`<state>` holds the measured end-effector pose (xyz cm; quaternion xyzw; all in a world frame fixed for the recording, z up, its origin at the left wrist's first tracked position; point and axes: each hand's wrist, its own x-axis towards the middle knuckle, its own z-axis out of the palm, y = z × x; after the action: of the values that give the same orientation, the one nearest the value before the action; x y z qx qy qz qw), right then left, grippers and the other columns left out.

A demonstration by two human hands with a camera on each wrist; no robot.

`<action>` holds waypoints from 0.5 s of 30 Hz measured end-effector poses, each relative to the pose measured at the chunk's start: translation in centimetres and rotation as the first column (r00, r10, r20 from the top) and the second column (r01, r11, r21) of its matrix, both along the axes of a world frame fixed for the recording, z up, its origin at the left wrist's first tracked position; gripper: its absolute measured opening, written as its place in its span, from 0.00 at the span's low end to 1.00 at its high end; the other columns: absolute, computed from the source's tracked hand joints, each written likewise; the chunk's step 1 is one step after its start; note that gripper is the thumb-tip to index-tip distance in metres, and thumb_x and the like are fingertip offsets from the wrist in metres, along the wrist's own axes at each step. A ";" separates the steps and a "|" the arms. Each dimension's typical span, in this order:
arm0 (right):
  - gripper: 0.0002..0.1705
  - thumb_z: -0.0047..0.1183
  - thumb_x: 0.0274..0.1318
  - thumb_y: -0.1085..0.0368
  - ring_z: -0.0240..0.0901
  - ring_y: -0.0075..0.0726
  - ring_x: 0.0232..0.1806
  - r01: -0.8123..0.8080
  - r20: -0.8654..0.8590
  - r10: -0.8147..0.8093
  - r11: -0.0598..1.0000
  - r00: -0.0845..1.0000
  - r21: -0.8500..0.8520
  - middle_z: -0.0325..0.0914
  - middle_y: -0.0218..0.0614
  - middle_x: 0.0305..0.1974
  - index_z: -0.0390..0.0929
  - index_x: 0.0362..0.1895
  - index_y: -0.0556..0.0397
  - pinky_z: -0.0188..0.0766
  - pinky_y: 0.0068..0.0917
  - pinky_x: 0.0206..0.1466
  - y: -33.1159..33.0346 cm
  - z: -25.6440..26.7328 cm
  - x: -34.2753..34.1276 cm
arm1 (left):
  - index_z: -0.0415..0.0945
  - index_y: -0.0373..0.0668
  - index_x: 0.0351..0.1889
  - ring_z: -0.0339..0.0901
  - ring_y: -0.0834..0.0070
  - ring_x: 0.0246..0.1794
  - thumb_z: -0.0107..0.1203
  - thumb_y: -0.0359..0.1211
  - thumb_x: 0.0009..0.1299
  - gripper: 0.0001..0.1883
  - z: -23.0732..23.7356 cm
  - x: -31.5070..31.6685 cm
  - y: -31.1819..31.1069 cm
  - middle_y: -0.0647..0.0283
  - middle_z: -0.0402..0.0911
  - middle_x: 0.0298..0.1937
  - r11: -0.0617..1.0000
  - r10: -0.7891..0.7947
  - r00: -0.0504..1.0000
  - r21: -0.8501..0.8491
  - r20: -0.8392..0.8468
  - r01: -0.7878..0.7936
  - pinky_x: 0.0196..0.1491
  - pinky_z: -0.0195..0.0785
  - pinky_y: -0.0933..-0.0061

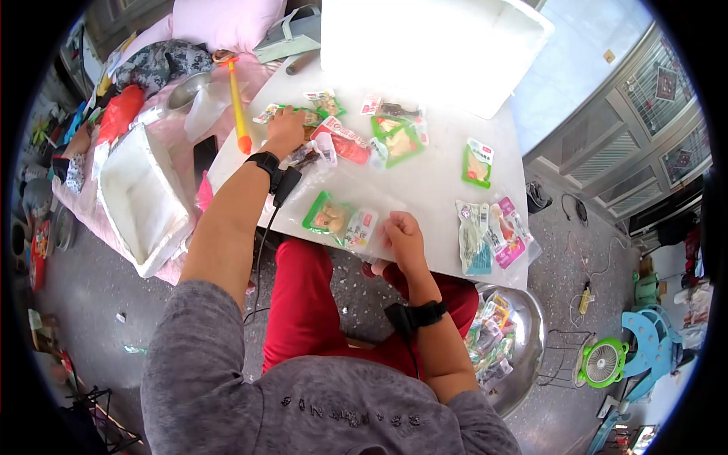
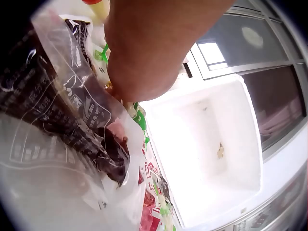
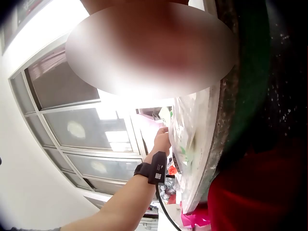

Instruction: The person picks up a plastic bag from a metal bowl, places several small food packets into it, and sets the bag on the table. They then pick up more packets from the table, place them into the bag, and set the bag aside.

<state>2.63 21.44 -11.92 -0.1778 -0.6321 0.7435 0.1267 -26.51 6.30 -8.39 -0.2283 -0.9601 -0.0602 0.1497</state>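
Note:
At the table's far left side, my left hand [image 1: 285, 130] reaches down onto a green-edged snack packet [image 1: 311, 117]; whether its fingers grip it is hidden. Dark packets in clear wrap [image 2: 91, 115] lie below this hand in the left wrist view. Close to the front edge, my right hand [image 1: 404, 241] has curled fingers pinching the right end of a clear bag. Inside that bag are a green packet [image 1: 328, 218] and a white packet [image 1: 360, 227]. The right hand is blurred in the right wrist view.
A red packet [image 1: 349, 142] and green packets [image 1: 398, 142] lie mid-table. Farther right are another green packet [image 1: 478, 163] and bagged packets [image 1: 475, 236]. A white foam box [image 1: 432, 45] stands behind; a metal basin [image 1: 531, 334] of packets sits below the right corner.

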 end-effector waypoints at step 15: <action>0.13 0.42 0.47 0.69 0.67 0.28 0.28 0.106 0.079 -0.110 0.993 0.991 0.054 0.71 0.40 0.30 0.65 0.40 0.60 0.65 0.21 0.30 0.3 1.4 0.4 | 0.67 0.37 0.24 0.70 0.59 0.32 0.43 0.33 0.55 0.08 6.9 5.2 -1.8 0.52 0.71 0.28 0.929 -0.117 0.975 0.325 -0.191 0.175 0.35 0.63 0.63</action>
<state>2.99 21.76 -10.53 -0.2386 -0.6444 0.7119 0.1450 -21.31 4.48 -1.49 -0.2743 -0.8993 -0.2166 0.2627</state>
